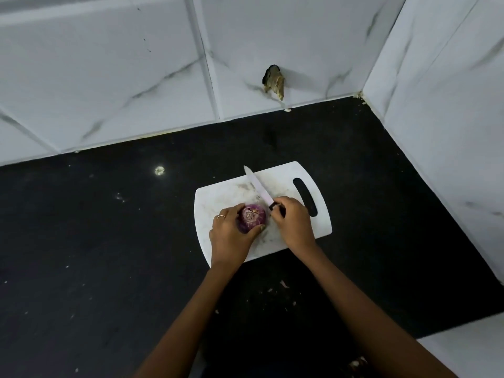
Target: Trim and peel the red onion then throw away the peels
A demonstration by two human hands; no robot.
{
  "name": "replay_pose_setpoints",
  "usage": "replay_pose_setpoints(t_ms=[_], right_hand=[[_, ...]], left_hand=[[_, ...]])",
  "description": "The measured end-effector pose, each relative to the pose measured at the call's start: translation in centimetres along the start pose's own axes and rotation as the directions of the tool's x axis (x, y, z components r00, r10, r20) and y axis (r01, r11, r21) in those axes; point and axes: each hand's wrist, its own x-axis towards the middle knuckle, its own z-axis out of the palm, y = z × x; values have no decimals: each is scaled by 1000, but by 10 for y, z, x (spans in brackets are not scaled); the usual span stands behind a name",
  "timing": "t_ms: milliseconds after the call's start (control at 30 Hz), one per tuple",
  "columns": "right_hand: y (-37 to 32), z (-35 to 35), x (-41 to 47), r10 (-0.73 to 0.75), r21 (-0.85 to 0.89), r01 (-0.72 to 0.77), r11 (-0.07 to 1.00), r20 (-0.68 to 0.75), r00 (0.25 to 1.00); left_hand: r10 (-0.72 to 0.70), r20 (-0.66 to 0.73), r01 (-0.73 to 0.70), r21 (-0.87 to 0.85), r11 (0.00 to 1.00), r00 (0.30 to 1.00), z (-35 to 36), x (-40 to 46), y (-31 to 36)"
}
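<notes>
Gripping the red onion point(251, 217) (cut face up) on the cutting board point(221, 199), the left hand point(231, 236) steadies it; the right hand point(293, 221) clasps the knife point(259, 188).

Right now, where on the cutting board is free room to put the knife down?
The cutting board is bare at its far left, beyond the left hand. Its near middle is crowded by the red onion, right hand and knife.

Bare forearms, thin ring point(221, 216) on left hand point(230, 236)
</notes>
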Motion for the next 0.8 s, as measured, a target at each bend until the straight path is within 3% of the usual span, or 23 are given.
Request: replay_pose_setpoints(t_ms=[167,400,800], right_hand=[[0,-2,-2,91,67,-87,994,-72,993],[0,3,-5,170,-36,-176,984,-137,976],[5,7,-26,-47,-162,28,986,-119,992]], left_hand=[[14,25,-15,20,1000,1000,-1,10,1],[43,61,-45,31,999,997,-1,15,-1],[32,69,-32,1,999,997,-2,17,-4]])
